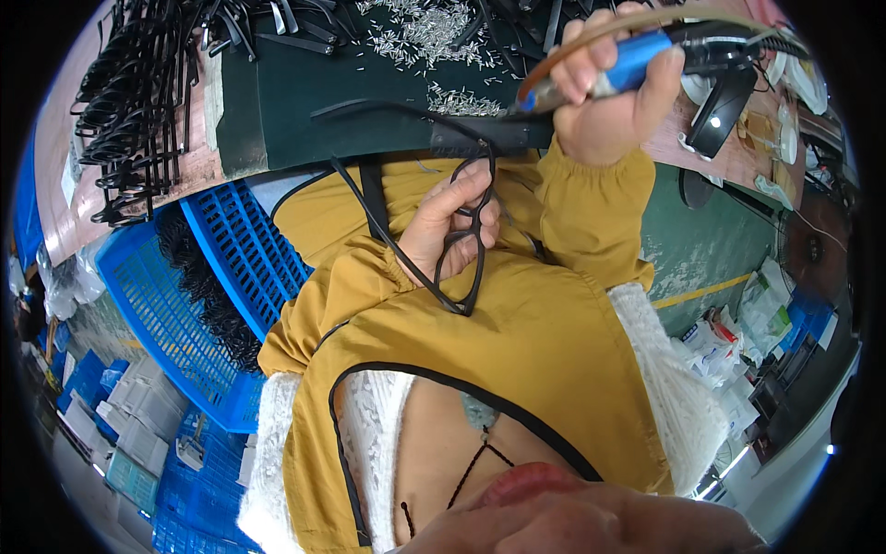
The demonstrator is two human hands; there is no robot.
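Note:
My left hand is closed round a black eyeglass frame, held in front of my yellow apron just below the table edge. Both temples stick out to the left, one across the table mat, the other down beside my wrist. My right hand, raised over the right part of the mat, grips an electric screwdriver with a blue body and a black rear end. Its tip points left, close to a small pile of silver metal pins. A brown tube or cord arches over my right fingers.
More pins lie spread on the dark green mat. Stacked black eyeglass frames cover the table's left side, with loose black temples behind. Blue baskets holding black parts stand at my left. A black device stands at right.

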